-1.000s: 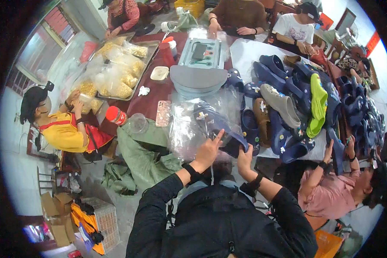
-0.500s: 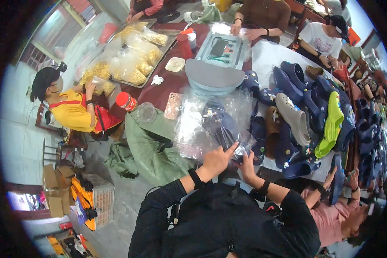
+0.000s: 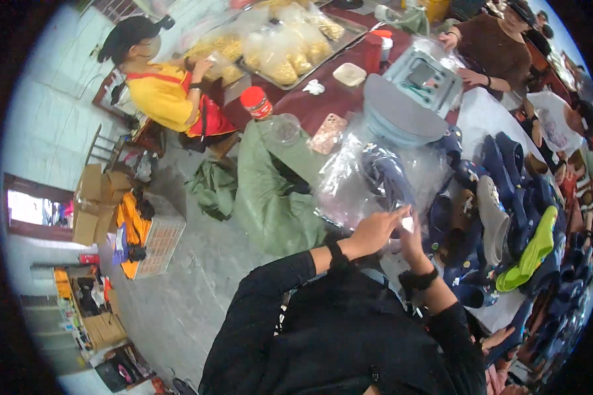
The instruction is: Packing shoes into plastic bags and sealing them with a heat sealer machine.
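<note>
In front of me a navy clog lies inside a clear plastic bag, which spreads loosely around it. My left hand is closed on the bag's near end, its fingers stretched toward my right. Close beside it, my right hand also grips this end of the bag. A small white patch shows at the right fingers; whether it is paper or glare I cannot tell. Beyond the bag stands a grey-blue machine with a rounded front shelf.
Many clogs are piled at my right, including a grey one and a lime-green one. A phone, a red-lidded jar and green sacking lie to the left. Co-workers sit around the table, one in yellow.
My view has swung left, so the table appears farther right. My hands have come closer together at the bag's near end, and a white patch now shows between them.
</note>
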A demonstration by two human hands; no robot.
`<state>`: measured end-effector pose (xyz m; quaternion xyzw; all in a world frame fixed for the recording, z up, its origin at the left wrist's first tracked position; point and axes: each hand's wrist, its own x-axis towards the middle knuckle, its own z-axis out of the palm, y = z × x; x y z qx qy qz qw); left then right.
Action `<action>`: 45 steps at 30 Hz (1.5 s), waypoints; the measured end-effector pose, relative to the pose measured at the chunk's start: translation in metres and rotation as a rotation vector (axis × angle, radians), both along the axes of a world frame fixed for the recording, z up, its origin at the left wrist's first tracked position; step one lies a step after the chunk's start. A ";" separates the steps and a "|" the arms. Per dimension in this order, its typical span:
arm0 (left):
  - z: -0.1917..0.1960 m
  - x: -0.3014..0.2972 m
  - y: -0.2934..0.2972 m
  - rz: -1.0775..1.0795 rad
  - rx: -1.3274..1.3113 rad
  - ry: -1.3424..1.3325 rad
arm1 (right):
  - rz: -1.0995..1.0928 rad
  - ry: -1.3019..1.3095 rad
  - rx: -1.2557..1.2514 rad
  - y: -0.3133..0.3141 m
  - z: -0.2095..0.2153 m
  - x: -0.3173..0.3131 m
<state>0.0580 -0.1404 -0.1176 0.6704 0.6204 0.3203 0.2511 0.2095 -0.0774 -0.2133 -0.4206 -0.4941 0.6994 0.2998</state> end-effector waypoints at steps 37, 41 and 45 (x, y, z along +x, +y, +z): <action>-0.157 -0.284 -0.173 -0.550 0.036 1.390 | -0.358 -0.312 0.888 -0.057 0.134 -0.102; -0.135 -0.284 -0.214 -0.458 -0.598 1.100 | 0.009 -0.280 1.088 -0.078 0.119 -0.208; -0.116 -0.291 -0.234 -0.199 -0.614 0.861 | 0.258 -0.395 1.109 -0.094 0.078 -0.271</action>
